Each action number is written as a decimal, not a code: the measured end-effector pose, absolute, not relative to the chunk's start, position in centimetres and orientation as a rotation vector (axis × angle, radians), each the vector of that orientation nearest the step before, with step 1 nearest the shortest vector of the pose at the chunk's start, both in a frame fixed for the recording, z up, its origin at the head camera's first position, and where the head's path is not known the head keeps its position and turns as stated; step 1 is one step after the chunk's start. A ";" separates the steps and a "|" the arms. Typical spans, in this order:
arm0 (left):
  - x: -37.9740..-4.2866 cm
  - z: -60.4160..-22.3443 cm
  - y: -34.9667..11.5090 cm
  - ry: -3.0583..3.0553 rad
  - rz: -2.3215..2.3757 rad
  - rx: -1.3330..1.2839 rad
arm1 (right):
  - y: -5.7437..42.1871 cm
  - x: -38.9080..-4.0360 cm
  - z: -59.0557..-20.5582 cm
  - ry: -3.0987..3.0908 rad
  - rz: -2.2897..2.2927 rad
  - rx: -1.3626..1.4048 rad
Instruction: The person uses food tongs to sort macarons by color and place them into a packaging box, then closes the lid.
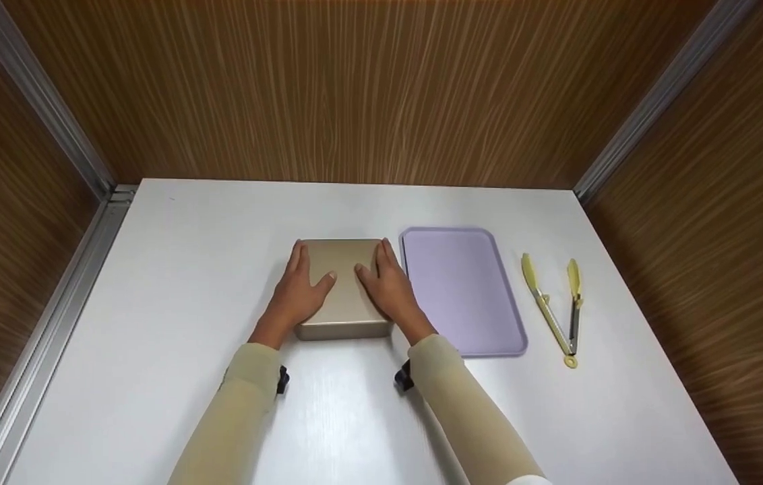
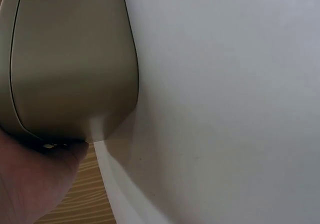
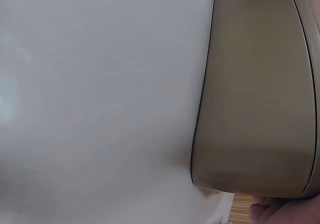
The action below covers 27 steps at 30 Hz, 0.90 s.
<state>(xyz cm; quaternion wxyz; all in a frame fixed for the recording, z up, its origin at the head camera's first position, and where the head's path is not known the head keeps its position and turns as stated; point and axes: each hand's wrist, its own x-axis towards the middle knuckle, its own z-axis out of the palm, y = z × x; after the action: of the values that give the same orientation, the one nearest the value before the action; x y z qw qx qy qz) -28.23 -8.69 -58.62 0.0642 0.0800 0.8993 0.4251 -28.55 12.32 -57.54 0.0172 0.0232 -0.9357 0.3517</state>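
We rest flat left hand (image 1: 297,291) and right hand (image 1: 388,286), gripping nothing, on the upturned gold metal baking pan (image 1: 344,291) mid-desk; it looks rigid, light, slick, best taken by its side edges.

1. Beyond our fingertips (image 1: 298,248), bare white table (image 1: 233,215) runs to the wooden wall (image 1: 354,87).
2. Just right of our right hand's fingers (image 1: 388,252), the purple tray (image 1: 462,289) blocks sideways room; tongs (image 1: 553,303) lie further out.

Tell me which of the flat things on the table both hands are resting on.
The gold box, left of the lilac tray. The left hand and right hand lie flat on it; the tray is untouched.
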 end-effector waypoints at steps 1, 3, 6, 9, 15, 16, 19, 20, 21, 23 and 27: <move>-28.2 -58.6 -8.7 2.712 1.285 0.239 | 12.3 -28.6 -57.5 -2.907 1.093 0.073; -28.2 -58.6 -8.7 2.711 1.289 0.237 | 12.2 -28.6 -57.5 -2.902 1.096 0.073; -28.1 -58.8 -8.8 2.724 1.269 0.245 | 12.1 -28.5 -57.7 -2.898 1.100 0.080; -28.1 -58.8 -8.9 2.735 1.256 0.253 | 12.0 -28.5 -57.8 -2.888 1.092 0.086; -28.4 -58.9 -9.1 2.767 1.243 0.269 | 11.9 -28.8 -58.1 -2.860 1.053 0.076; -28.4 -59.0 -9.1 2.767 1.244 0.275 | 11.9 -28.8 -58.2 -2.857 1.037 0.077; -28.4 -59.4 -9.2 2.766 1.240 0.278 | 11.6 -28.7 -58.6 -2.846 0.983 0.084; -28.3 -59.6 -9.2 2.766 1.237 0.277 | 11.6 -28.6 -58.7 -2.843 0.964 0.087; -28.3 -59.7 -9.2 2.765 1.235 0.276 | 11.5 -28.5 -58.8 -2.839 0.946 0.087; -28.3 -60.0 -9.1 2.769 1.236 0.272 | 11.4 -28.4 -58.9 -2.822 0.904 0.084; -28.2 -60.2 -9.2 2.788 1.218 0.237 | 11.1 -28.1 -59.2 -2.788 0.851 0.063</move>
<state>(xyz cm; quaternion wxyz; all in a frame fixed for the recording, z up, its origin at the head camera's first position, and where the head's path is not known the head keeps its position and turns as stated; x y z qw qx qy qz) -28.18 -9.16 -60.20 0.0448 0.0776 0.9127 0.3988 -28.10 11.12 -59.25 0.1129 0.0214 -0.9501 0.2900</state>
